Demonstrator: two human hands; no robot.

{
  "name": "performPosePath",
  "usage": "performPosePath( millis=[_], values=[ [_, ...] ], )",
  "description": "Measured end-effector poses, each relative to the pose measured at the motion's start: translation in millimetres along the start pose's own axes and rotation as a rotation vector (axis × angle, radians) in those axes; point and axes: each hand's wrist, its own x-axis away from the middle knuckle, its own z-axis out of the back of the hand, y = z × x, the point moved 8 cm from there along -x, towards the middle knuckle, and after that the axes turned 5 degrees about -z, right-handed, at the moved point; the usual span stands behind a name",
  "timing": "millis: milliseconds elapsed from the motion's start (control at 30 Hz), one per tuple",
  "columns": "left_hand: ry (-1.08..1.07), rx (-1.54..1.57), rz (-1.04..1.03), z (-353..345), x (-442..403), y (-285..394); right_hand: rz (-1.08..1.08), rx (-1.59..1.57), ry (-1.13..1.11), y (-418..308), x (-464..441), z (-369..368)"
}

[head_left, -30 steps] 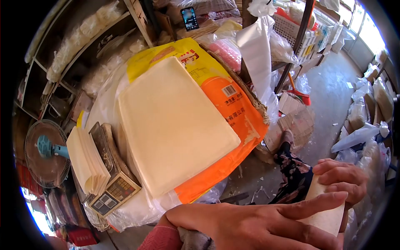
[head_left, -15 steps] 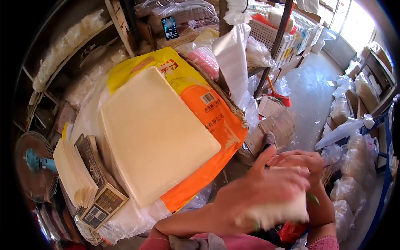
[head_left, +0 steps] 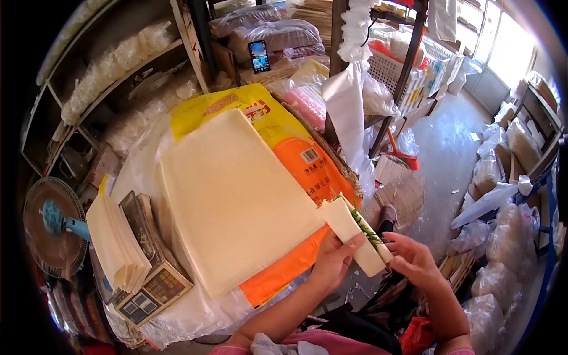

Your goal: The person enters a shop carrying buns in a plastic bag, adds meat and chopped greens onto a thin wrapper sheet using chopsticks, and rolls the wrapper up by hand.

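Observation:
My left hand (head_left: 336, 260) is closed on a folded cream-coloured sheet (head_left: 354, 236), its thumb lying across the near face. Green leafy strands (head_left: 365, 228) show between the two layers along the right side. Beside the lower right edge of the folded piece is my right hand (head_left: 414, 260), fingers bent and apart, with the fingertips at or touching that edge. To the left lies a flat cream-coloured sheet or stack of sheets (head_left: 236, 201), resting on a yellow and orange printed bag (head_left: 319, 180). The folded piece overlaps its right corner in view.
A worn scale (head_left: 155, 290) with folded cream sheets (head_left: 115, 236) on it stands at the left, next to a fan (head_left: 53, 222). A lit phone (head_left: 259, 56) leans behind. Flattened cardboard (head_left: 402, 201) and a red broom (head_left: 403, 157) are on the floor. Bagged goods (head_left: 494, 266) line the right.
Both hands were close together and blurred around the cream piece at lower right. Now they are apart, and the folded piece is held up and farther left, its green filling visible. The view has shifted slightly.

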Motion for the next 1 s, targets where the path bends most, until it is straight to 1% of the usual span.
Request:
performPosePath(
  millis=[33,67,100,167,267,367,467,567,600,700,800,933,1000],
  values=[
    [0.002,0.011,-0.004,1.5,2.6,2.0,0.018,-0.033,-0.004,-1.1,2.6,7.2],
    [-0.003,0.024,-0.005,1.7,5.6,3.8,0.049,0.077,0.039,1.5,2.4,22.0],
    [-0.009,0.036,-0.003,1.4,8.6,5.5,0.087,0.122,0.113,3.4,-0.4,36.2],
    [-0.014,0.055,0.011,0.9,14.6,6.9,0.099,0.376,0.295,22.1,-11.2,77.2],
    [-0.013,0.074,0.028,-1.4,25.6,7.9,0.036,0.67,0.465,19.4,-13.7,95.7],
    [-0.013,0.083,0.024,-6.0,37.8,8.2,0.174,0.873,0.453,49.4,-22.1,123.4],
    [-0.005,0.067,0.021,-4.7,45.5,11.5,0.154,0.909,0.46,70.9,-26.2,134.8],
    [0.006,0.058,0.015,-0.5,48.8,11.3,-0.032,0.759,0.476,101.2,-28.9,148.6],
    [0.007,0.06,0.028,-0.5,50.0,12.6,-0.042,0.59,0.478,96.4,-27.4,144.5],
    [0.016,0.085,0.043,-1.7,55.2,12.2,0.041,0.77,0.452,99.4,-34.0,146.7],
    [0.017,0.101,0.034,-4.4,55.8,11.3,-0.057,0.673,0.438,98.4,-34.6,144.3],
    [0.012,0.109,0.028,-11.9,58.9,15.5,-0.093,0.576,0.508,114.8,-39.8,162.3],
    [-0.002,0.107,0.02,-9.7,56.8,13.8,-0.118,0.5,0.522,107.5,-36.3,155.2]
  ],
)
